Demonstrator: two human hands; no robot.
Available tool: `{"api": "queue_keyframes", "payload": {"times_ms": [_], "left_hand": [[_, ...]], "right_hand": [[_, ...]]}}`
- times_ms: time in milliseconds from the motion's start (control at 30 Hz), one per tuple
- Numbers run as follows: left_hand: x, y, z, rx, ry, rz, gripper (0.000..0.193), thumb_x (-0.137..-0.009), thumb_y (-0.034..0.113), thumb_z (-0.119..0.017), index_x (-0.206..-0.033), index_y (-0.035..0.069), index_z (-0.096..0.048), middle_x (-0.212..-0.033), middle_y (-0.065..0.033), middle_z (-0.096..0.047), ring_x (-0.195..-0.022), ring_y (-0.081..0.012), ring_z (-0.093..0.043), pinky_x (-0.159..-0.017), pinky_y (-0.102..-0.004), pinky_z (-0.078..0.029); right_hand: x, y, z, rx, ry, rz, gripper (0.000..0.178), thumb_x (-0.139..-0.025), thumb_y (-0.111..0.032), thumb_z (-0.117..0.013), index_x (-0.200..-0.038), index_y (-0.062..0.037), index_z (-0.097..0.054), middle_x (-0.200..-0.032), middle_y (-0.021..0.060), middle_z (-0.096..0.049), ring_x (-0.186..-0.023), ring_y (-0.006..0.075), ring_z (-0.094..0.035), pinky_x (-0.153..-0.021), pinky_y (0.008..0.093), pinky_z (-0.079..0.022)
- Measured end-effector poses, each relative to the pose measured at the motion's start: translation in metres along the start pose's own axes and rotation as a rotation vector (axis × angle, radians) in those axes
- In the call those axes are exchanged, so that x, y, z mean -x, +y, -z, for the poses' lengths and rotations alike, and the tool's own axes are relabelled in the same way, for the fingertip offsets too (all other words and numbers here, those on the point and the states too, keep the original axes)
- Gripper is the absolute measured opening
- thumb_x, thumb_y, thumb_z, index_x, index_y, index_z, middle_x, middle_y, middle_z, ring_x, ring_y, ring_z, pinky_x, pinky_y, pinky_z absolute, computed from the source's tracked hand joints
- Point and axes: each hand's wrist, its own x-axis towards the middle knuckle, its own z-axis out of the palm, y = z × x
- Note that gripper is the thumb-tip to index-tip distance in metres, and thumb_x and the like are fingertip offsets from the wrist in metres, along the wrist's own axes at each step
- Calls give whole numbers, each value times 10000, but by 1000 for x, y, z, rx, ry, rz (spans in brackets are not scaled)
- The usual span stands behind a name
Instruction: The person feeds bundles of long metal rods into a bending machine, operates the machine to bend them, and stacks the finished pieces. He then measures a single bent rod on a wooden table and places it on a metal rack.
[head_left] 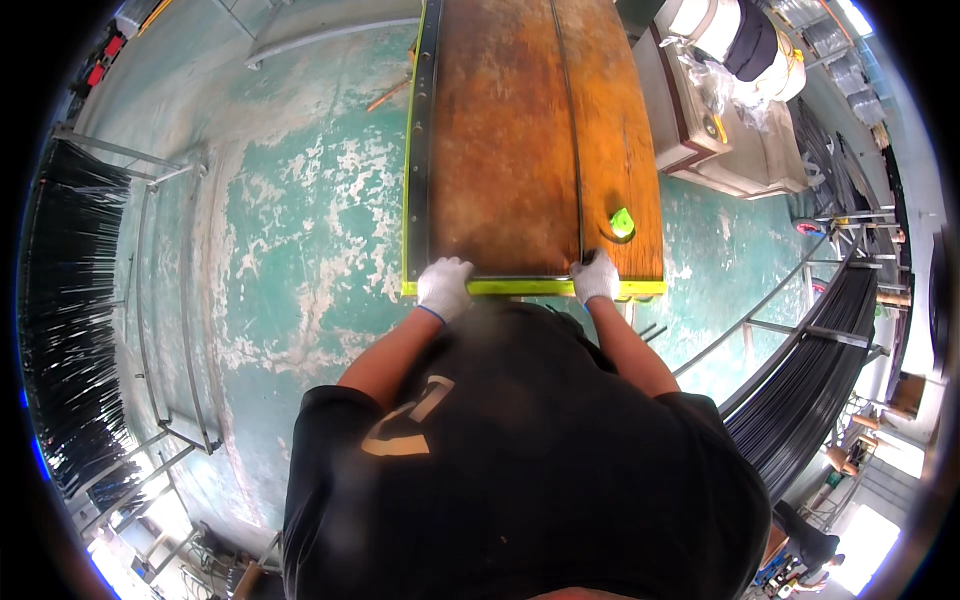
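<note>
Two gloved hands (444,287) (597,277), partly closed, at the yellow-green table edge (525,288)

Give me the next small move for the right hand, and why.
Probably line up the near end of the long dark strip with the yellow-green near edge using the right hand: that hand is at the strip's near end, while the left hand rests at the same edge.
</note>
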Motion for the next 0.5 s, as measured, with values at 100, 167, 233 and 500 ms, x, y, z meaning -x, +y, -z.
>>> {"api": "queue_keyframes", "payload": {"times_ms": [100,167,233,500], "left_hand": [[0,4,6,-5,-19,17,429,-782,272,-858,-1174,157,-726,-1168,-87,-704,-1175,-286,-656,-1007,-424,-557],[1,5,8,0,-18,21,428,-781,268,-856,-1174,157,-724,-1170,-86,-705,-1177,-283,-657,-1007,-420,-560],[1,3,6,7,-10,9,413,-781,269,-852,-1155,153,-722,-1163,-91,-703,-1169,-288,-658,-996,-424,-563],[2,0,-1,32,43,-16,304,-808,288,-807,-1058,131,-735,-1104,-107,-710,-1100,-305,-674,-939,-437,-574]], "right_hand": [[-3,4,-4,5,14,8,386,-837,-269,-768,-1151,-56,-699,-1109,210,-760,-1061,389,-734,-941,492,-576],[-3,5,-5,2,11,12,385,-839,-273,-765,-1150,-55,-699,-1103,212,-761,-1058,393,-735,-941,495,-576],[-3,7,-6,5,15,24,385,-842,-277,-764,-1149,-54,-699,-1100,214,-762,-1057,396,-735,-941,496,-576],[-1,5,-3,21,-9,19,382,-865,-293,-764,-1149,-46,-698,-1096,220,-760,-1053,406,-733,-936,501,-576]]}}
